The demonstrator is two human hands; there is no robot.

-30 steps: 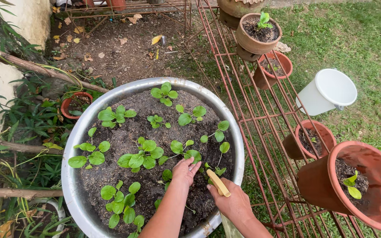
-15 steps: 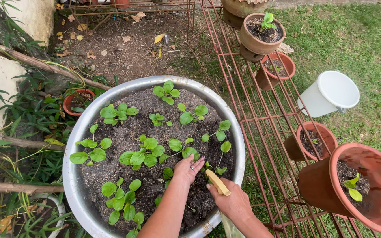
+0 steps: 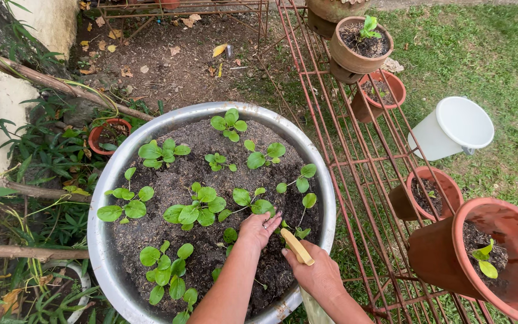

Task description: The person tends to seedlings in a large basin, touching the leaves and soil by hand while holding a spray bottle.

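Risk first: the seedling (image 3: pixel 298 231) stands just between the two hands, thin-stemmed, and the wooden stick (image 3: pixel 297 246) is angled into the soil (image 3: pixel 169 180) right beside it; a push too close to the stem would likely cut roots or snap it, and a slip of the stick toward the left hand could jab the fingertips. The left hand (image 3: pixel 258 228) could also flatten the leafy plants (image 3: pixel 199 207) just beyond its fingers if it presses wider. Left fingers (image 3: pixel 269 221): spread loosely, lying palm-down on the soil, holding nothing, tips touching dirt next to the seedling. Right hand (image 3: pixel 316 276): fingers curled tight around the stick, upper end poking out past the thumb, lower end hidden; cannot tell how deep it goes. Both hands sit at the near edge of the big metal basin (image 3: pixel 100 204). A rusty wire rack (image 3: pixel 355 162) stands to the right of the right hand, with clay pots (image 3: pixel 433 252) and a white bucket (image 3: pixel 445 132) further out.
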